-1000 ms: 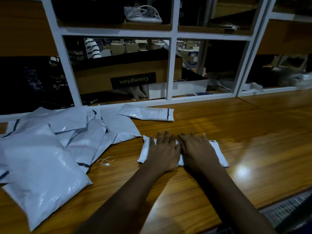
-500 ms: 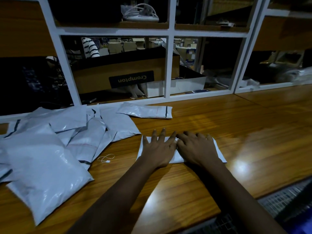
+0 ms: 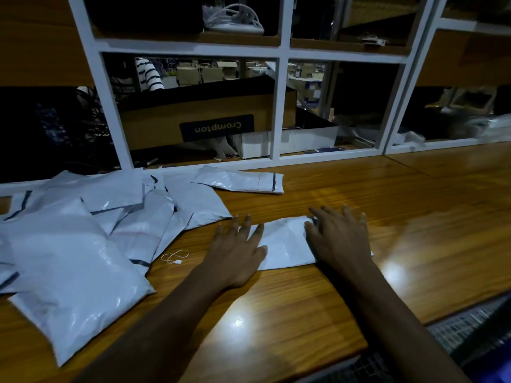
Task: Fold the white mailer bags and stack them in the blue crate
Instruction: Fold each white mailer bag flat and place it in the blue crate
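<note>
Your left hand (image 3: pixel 237 250) and right hand (image 3: pixel 341 239) lie flat on the wooden table (image 3: pixel 276 313), fingers straight and spread. They press the two ends of a folded white bag (image 3: pixel 284 241) between them. Left of your left hand lies a thin white cord (image 3: pixel 174 257), then a pile of white bags (image 3: pixel 83 244). Beyond your hands lies a single bag (image 3: pixel 243 179), and behind it a brown box (image 3: pixel 207 120) in the white shelf (image 3: pixel 276 106).

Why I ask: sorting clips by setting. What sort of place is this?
Probably a packing or dispatch room: a pile of white mailer bags on a wooden counter, and a cardboard box in white shelving.
</note>
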The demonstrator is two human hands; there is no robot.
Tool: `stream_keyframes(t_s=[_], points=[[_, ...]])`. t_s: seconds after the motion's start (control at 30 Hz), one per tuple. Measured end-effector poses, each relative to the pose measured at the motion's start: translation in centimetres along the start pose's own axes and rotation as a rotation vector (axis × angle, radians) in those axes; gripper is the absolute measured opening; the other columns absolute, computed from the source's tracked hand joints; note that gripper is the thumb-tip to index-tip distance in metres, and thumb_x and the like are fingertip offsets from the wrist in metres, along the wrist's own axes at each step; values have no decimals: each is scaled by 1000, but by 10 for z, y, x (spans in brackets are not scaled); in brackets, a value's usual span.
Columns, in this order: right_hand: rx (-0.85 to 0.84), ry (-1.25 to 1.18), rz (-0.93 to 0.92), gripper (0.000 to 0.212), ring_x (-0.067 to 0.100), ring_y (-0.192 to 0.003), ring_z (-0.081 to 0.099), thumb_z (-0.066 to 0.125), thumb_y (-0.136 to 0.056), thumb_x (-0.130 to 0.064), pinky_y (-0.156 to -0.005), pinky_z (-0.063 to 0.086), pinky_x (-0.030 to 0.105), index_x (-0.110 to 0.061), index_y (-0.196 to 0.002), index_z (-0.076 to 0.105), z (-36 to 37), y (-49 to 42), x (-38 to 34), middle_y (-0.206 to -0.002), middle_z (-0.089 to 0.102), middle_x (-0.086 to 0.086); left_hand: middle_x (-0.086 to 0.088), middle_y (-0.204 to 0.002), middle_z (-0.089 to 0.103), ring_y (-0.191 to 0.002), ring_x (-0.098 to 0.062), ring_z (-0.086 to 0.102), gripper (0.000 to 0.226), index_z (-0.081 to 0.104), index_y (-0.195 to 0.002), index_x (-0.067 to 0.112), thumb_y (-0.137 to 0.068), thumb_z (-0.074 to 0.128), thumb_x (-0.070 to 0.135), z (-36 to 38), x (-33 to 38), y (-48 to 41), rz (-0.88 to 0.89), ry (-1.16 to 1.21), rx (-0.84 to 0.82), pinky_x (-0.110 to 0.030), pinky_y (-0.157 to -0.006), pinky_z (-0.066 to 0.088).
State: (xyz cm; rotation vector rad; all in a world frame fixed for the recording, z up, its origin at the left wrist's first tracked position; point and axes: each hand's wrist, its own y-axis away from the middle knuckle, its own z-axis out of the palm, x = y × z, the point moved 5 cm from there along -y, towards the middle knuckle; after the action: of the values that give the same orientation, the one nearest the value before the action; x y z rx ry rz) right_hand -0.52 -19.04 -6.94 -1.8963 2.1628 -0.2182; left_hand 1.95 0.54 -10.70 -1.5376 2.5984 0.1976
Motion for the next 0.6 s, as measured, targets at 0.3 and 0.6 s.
stream_keyframes(t_s=[0.3,0.6], points=[[-206,181,-371,94,31,-153,10,-19,-77,-52,-117,4,65,-24,-160,15,30,13,-56,-167,15,-2,-8,-165,-8,-151,-36,-5,61,-1,-158,19,-105,16,45,-4,13,-8,-18,48,38,-61,-117,7],[-86,115,-298,78,35,-144,32,2,-88,-49,-116,22,59,-20,-147,43,23,9,-43,-158,38,6,-6,-165,-12,-151,-35,-6,62,-5,-158,22,-105,14,48,-8,11,-9,-17,85,-18,-62,-116,4]])
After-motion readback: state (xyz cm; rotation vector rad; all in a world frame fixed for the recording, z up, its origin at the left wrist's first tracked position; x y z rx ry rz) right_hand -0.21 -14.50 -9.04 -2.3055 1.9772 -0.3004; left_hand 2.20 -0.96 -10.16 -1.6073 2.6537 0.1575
